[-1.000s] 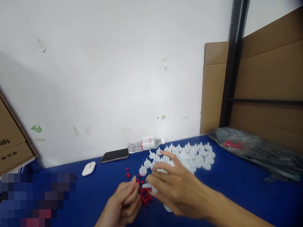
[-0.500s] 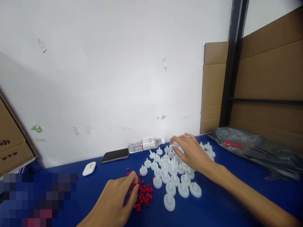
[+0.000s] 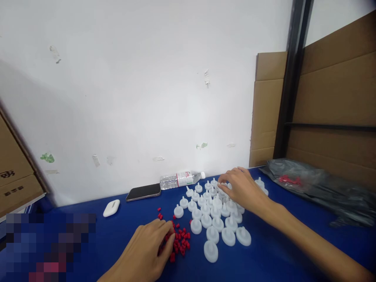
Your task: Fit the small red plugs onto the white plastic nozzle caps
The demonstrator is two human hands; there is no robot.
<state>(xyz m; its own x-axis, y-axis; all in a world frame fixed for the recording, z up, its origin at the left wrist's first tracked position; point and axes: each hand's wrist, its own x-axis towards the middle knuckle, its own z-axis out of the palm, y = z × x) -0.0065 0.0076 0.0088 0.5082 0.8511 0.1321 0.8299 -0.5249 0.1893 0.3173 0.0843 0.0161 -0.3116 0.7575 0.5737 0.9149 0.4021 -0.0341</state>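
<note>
Several white plastic caps with small spouts (image 3: 217, 223) stand in rows on the blue table (image 3: 288, 235). My right hand (image 3: 241, 188) reaches over the far rows, fingers curled onto a cap at the back. A heap of small red plugs (image 3: 179, 241) lies left of the caps. My left hand (image 3: 148, 250) rests on the table with its fingertips pinched together in the red plugs; what they hold is too small to make out.
A water bottle (image 3: 181, 179) lies on its side by the wall, next to a dark phone (image 3: 143, 192) and a white earbud case (image 3: 111, 208). A dark plastic bag (image 3: 320, 188) with red parts sits at the right. Cardboard boxes (image 3: 331, 94) stand behind it.
My right hand left the near pile and reached out to the far rows of caps. My left hand moved down into the red plugs.
</note>
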